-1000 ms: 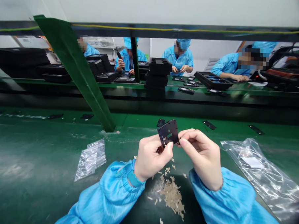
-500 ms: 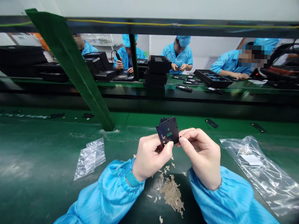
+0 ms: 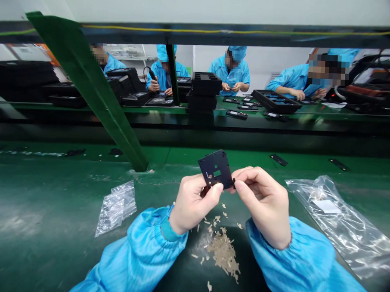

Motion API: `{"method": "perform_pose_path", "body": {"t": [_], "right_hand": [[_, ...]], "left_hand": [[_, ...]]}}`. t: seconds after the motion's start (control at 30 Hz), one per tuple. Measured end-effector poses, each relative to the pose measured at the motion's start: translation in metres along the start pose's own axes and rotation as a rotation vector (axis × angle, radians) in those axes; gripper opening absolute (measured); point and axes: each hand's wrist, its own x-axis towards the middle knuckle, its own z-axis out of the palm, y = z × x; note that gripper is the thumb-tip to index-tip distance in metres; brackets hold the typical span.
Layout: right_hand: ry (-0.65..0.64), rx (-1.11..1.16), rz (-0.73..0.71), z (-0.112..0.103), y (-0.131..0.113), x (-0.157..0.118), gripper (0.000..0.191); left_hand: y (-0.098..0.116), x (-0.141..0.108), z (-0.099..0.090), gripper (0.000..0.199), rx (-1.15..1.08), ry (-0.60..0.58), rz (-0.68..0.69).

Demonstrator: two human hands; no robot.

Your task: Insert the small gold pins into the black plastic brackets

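My left hand point(image 3: 194, 202) is closed on a thin black plastic panel point(image 3: 224, 175), thumb on its lower edge. The panel is tilted and has a small rectangular cutout in its middle. At its right lower corner, my right hand point(image 3: 265, 203) pinches a tiny black piece point(image 3: 234, 181) between thumb and fingertips; whether that piece is joined to the panel I cannot tell. Below both hands, a loose pile of small beige pieces point(image 3: 224, 252) lies on the green table point(image 3: 57, 252), with several strays around it.
Clear plastic bags point(image 3: 117, 209) lie to the left, and a larger clear bag point(image 3: 340, 225) to the right. A green slanted post point(image 3: 96, 98) rises at the left. Black parts point(image 3: 279, 159) lie along the far strip. Beyond, several co-workers in blue sit among black trays point(image 3: 276, 102).
The black panel has shifted slightly left and turned in my left hand, now more face-on. My right hand keeps its pinch at the corner. A co-worker's hands at far right have moved apart.
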Motion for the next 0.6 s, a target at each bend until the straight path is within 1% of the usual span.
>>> {"method": "perform_pose_path", "body": {"t": [0.3, 0.47, 0.6], "right_hand": [[-0.004, -0.030, 0.032, 0.001, -0.002, -0.002, 0.011], [-0.044, 0.039, 0.065, 0.000, -0.004, -0.001, 0.011], [-0.085, 0.074, 0.083, 0.000, -0.009, -0.002, 0.012]], "left_hand": [[-0.004, -0.001, -0.001, 0.030, -0.041, -0.037, -0.032], [-0.009, 0.001, -0.002, 0.030, -0.162, -0.090, -0.049], [-0.017, 0.003, -0.006, 0.031, -0.314, -0.167, -0.094]]}}
